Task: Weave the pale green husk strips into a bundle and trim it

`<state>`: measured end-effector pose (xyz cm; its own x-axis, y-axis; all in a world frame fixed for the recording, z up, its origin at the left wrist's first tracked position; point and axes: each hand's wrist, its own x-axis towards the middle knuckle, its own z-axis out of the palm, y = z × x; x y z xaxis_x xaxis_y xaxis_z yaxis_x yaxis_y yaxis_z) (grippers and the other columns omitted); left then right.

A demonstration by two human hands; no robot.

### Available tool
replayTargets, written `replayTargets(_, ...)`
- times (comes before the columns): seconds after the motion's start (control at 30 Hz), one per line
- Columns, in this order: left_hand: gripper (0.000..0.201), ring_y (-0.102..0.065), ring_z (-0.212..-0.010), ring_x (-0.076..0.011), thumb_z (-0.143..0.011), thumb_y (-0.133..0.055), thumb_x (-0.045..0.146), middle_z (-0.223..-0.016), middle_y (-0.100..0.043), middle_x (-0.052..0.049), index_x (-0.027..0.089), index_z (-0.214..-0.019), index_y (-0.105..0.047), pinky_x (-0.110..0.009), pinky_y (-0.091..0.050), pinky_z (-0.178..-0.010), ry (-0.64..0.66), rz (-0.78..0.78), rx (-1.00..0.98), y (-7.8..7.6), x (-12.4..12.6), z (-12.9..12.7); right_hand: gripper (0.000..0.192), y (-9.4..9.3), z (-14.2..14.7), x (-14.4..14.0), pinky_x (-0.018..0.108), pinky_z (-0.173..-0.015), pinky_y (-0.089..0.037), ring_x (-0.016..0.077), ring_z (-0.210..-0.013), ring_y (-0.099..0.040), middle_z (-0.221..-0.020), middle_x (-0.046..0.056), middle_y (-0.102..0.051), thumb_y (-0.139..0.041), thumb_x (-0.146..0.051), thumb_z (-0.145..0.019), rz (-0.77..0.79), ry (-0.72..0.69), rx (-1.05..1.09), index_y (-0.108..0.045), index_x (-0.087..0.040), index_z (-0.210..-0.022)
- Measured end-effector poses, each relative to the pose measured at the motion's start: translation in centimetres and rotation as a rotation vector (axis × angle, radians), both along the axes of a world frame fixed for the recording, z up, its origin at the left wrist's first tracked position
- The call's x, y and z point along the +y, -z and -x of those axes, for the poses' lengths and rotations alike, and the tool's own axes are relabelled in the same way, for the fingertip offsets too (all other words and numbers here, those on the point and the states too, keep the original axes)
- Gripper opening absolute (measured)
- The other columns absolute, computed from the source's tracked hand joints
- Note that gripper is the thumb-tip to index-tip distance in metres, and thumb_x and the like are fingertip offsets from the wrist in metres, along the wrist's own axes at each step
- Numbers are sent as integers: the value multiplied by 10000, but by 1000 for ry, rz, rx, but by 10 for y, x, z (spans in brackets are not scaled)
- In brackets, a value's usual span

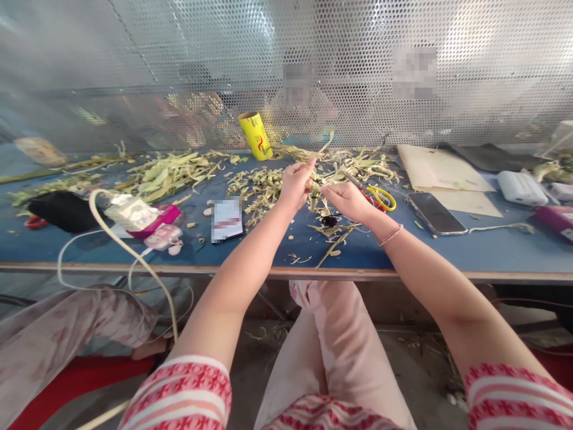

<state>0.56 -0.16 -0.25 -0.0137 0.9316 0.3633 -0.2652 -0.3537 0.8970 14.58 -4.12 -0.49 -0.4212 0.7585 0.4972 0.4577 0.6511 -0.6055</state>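
Note:
Near the middle of the blue table, my left hand is closed around a pale green plant stalk. My right hand is close beside it, fingers closed on a thin dark-handled tool; the tool's kind is not clear. Its working end meets the stalk between the hands. Dry, pale leaf and stem scraps lie around both hands. Just right of my right hand are yellow and red loop handles, like those of scissors. A small black tangle lies below the hands.
A yellow tube stands tilted by the perforated metal screen. Plant strips are heaped at left, near a power strip with a cable over the edge. At right are a phone and brown paper. Another person's leg shows lower left.

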Motion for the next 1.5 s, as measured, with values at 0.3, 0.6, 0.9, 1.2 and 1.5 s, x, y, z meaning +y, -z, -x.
replayTargets(0.3, 423, -246, -417, -23, -794, -637, 418, -529, -267, 72, 180, -609, -340, -187, -174, -413, 197, -39, 102, 16, 13, 4, 353, 11, -11, 29, 227, -418, -198, 65, -411, -246, -442, -72, -265, -449, -398, -870, 269, 144, 301, -382, -208, -581)
replayTargets(0.6, 329, -358, -460, -27, -721, -687, 334, -624, -517, 27, 162, -554, -461, -208, -277, -442, 59, -312, 210, 6, -5, 1, 202, -1, -11, 15, 171, -330, -119, 30, -353, -176, -415, -103, -220, -594, -276, -746, 614, 139, 547, -485, -180, -605)
replayTargets(0.9, 273, -427, -421, -55, -818, -586, 408, -478, -482, 44, 165, -698, -610, -219, -330, -468, 199, -248, 416, 6, -12, -1, 260, 5, -11, 22, 189, -344, -117, 40, -360, -178, -429, -96, -214, -590, -351, -774, 611, 194, 475, -447, -201, -618)
replayTargets(1.2, 32, -462, -442, -74, -787, -582, 143, -533, -544, 35, 144, -764, -604, -229, -363, -503, 110, -27, 487, 10, 6, 0, 158, 6, -19, 29, 262, -617, -336, 129, -619, -435, -587, -15, -494, -480, -255, -753, 106, 288, 47, -550, -178, -633)
replayTargets(1.5, 133, -562, -502, -77, -733, -649, 60, -623, -619, 19, 135, -800, -562, -231, -470, -564, 101, 83, 374, 11, 11, -2, 144, 9, -24, 36, 255, -596, -330, 109, -589, -406, -602, -33, -460, -525, -314, -763, 147, 193, 153, -509, -185, -700)
